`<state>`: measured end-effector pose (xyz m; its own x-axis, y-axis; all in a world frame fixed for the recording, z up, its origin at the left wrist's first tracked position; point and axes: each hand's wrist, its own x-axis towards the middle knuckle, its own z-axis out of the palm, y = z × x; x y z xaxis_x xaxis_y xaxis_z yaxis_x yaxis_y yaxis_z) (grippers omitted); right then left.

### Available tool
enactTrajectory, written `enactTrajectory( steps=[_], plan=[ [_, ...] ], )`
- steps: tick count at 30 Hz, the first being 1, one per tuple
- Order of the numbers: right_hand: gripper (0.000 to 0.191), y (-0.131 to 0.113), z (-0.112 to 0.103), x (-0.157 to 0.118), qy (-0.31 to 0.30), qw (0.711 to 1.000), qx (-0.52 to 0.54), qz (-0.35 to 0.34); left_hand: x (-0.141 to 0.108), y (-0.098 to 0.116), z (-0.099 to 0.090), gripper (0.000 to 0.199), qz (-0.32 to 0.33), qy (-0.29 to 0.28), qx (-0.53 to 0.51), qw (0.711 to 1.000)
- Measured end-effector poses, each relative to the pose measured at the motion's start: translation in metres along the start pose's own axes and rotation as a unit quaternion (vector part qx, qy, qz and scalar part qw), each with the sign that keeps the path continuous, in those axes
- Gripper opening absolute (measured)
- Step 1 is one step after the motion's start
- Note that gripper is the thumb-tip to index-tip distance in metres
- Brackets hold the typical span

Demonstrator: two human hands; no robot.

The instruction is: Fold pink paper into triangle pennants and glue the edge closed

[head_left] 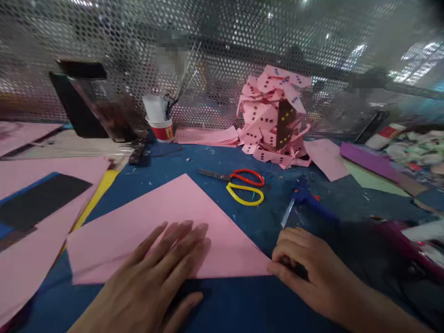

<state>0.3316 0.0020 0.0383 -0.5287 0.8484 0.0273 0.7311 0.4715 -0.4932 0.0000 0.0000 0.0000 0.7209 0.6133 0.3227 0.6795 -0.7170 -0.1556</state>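
A folded sheet of pink paper (222,231) lies on the blue tabletop in front of me, its straight lower edge towards me and one corner pointing away. My left hand (152,273) rests flat on it, fingers stretched out over the middle. At the paper's right tip, my right hand (305,268) is closed, thumb and forefinger pinching that corner. Just beyond the paper are scissors (239,182) with one red and one yellow handle loop. A blue glue gun (308,199) with a clear glue stick lies beyond my right hand.
Cut pink pieces with printed dots form a pile (274,115) at the back. A paper cup (161,127) of tools stands left of it, near a lidded plastic tumbler (111,106). Pink sheets (21,286) cover the left side; purple paper (371,159) lies right. Perforated metal rises behind.
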Motion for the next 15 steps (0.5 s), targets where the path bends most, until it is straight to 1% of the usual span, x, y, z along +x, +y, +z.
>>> enactTrajectory(
  steps=[4, 9, 12, 15],
  plan=[
    [0.021, 0.0, -0.002, -0.002, 0.005, 1.0, 0.007, 0.001, -0.001, 0.0, -0.004, 0.068, -0.003, 0.014, 0.005, 1.0],
    [0.018, 0.003, -0.007, -0.003, -0.005, 0.999, 0.043, 0.005, -0.002, 0.002, -0.006, 0.072, -0.012, -0.006, 0.015, 1.0],
    [0.016, 0.006, -0.007, -0.004, -0.006, 0.999, 0.044, -0.006, -0.002, 0.002, -0.007, 0.073, -0.019, -0.014, 0.017, 1.0],
    [0.017, 0.01, -0.008, -0.006, -0.004, 0.999, 0.037, -0.002, -0.002, 0.003, -0.008, 0.074, -0.028, -0.018, 0.016, 0.999]
  ],
)
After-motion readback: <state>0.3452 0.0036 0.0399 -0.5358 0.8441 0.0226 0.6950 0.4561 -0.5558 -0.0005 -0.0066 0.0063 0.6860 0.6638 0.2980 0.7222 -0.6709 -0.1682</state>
